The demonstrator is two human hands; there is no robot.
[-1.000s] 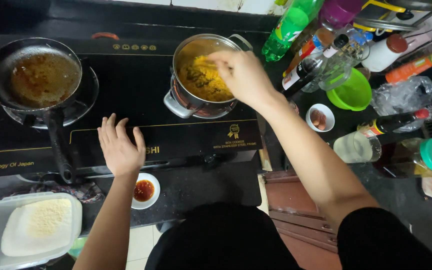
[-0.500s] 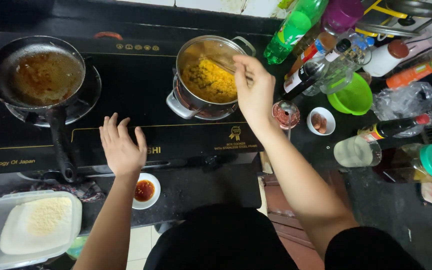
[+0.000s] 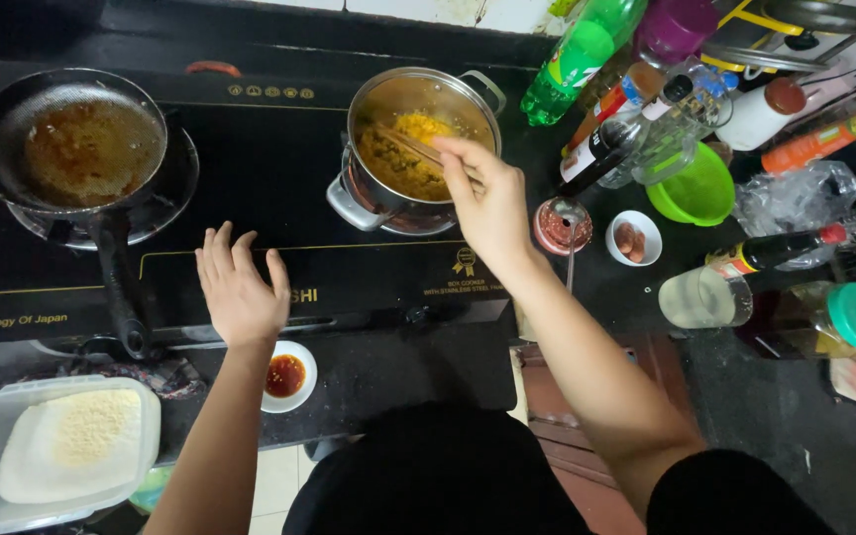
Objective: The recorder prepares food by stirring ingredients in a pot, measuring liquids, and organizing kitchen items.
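Observation:
My right hand (image 3: 487,203) grips a pair of wooden chopsticks (image 3: 410,146) whose tips reach into a steel pot (image 3: 418,99) of yellow-orange food on the right burner. My left hand (image 3: 240,287) lies flat, fingers spread, on the black glass stove top (image 3: 279,178) in front of the burners, holding nothing. On the left burner stands a black frying pan (image 3: 76,144) with brown oil, its handle pointing toward me. A small white dish of red sauce (image 3: 286,375) sits just below my left wrist.
A plastic tub with a white plate of crumbs (image 3: 56,451) is at the lower left. To the right of the pot crowd a green bottle (image 3: 582,54), sauce bottles, a green bowl (image 3: 695,188), small dishes (image 3: 634,238) and a green-lidded jar (image 3: 834,317).
My right hand has drawn back from over the pot toward its near right rim, with the chopsticks now angled into the food. My left hand has stayed on the stove top.

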